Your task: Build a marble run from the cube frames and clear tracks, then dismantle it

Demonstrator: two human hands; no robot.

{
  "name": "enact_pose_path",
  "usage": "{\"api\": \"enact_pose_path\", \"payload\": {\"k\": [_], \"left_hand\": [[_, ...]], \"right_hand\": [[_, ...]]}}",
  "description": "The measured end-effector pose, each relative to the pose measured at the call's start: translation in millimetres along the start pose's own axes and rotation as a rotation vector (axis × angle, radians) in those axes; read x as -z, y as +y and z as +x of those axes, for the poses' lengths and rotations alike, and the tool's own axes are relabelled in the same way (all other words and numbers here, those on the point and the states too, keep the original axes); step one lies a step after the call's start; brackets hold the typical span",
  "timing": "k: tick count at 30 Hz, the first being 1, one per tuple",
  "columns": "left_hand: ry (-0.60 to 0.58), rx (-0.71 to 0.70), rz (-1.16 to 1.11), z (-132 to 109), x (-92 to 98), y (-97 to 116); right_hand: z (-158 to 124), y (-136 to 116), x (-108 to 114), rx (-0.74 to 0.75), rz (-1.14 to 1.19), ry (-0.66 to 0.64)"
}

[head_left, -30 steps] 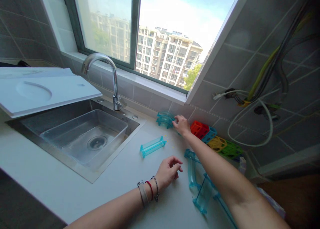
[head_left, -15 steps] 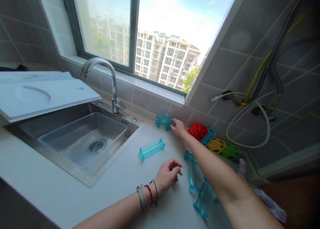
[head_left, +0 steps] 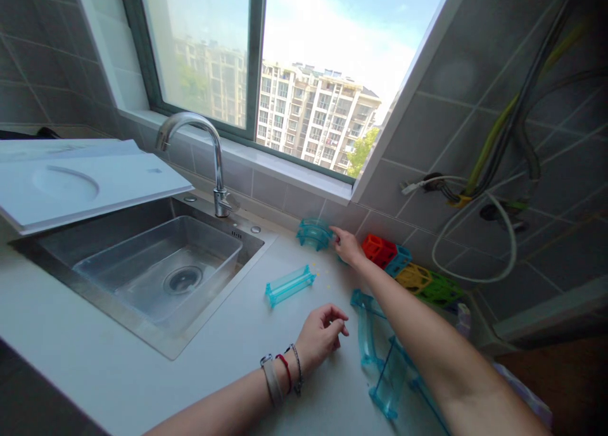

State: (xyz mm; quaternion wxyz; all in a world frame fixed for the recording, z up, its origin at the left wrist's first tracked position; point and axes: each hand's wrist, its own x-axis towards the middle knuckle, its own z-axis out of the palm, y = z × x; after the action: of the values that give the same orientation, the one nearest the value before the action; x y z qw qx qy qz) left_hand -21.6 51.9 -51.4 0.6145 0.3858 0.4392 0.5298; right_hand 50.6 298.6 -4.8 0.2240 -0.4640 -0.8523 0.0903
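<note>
Near the wall, a curved translucent blue plastic track piece [head_left: 314,234] stands on the counter. My right hand [head_left: 349,246] is beside its right end, index finger stretched toward it; whether the fingertip touches is unclear. A bit of blue shows below that hand, mostly hidden. My left hand [head_left: 323,331] rests on the white counter, fingers loosely bent and thumb apart, with nothing visible in them. A straight blue track piece [head_left: 291,286] lies beyond it. More blue track pieces [head_left: 368,331] lie right of my left hand, partly covered by my right forearm.
Red, blue, yellow and green plastic blocks [head_left: 379,251] line the wall. Left is a steel sink [head_left: 161,341] holding a clear plastic tub [head_left: 111,284], with a tap [head_left: 217,163] behind and a white panel [head_left: 114,182] across its back left. A white cable [head_left: 513,252] hangs at the right.
My right hand has shifted slightly right, off the curved blue track piece, and its index finger has straightened. The curved piece stays by the wall. My left hand has hardly moved.
</note>
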Motion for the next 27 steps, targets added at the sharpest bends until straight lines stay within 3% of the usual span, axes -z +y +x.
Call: {"api": "enact_pose_path", "payload": {"k": [5,8,10,12,14,17,22,27], "left_hand": [[-0.001,0.001,0.004,0.1,1.3,0.4],[-0.012,-0.001,0.012,-0.2,2.3,1.8],[-0.020,-0.003,0.030,-0.8,2.5,2.2],[-0.026,-0.026,0.077,-2.2,2.3,1.9],[-0.029,-0.104,0.170,-4.8,2.2,1.6],[-0.057,-0.273,0.378,-9.9,2.7,2.8],[-0.090,-0.353,0.669,-20.2,1.2,4.3],[-0.240,-0.549,1.168,-34.8,-8.2,3.8]], "right_hand": [[-9.6,-12.6,13.9,-0.044,0.112,0.105],[-37.1,-34.0,22.8,-0.100,0.196,0.204],[-70.9,-53.3,28.7,-0.113,0.282,0.228],[-114.5,-73.5,35.6,-0.109,0.567,0.198],[-162.0,-91.4,43.9,-0.084,0.684,0.107],[-229.2,-107.6,56.5,-0.128,0.738,0.101],[-307.6,-99.5,63.9,-0.174,0.826,0.165],[-327.5,-85.0,55.3,-0.352,1.163,0.270]]}}
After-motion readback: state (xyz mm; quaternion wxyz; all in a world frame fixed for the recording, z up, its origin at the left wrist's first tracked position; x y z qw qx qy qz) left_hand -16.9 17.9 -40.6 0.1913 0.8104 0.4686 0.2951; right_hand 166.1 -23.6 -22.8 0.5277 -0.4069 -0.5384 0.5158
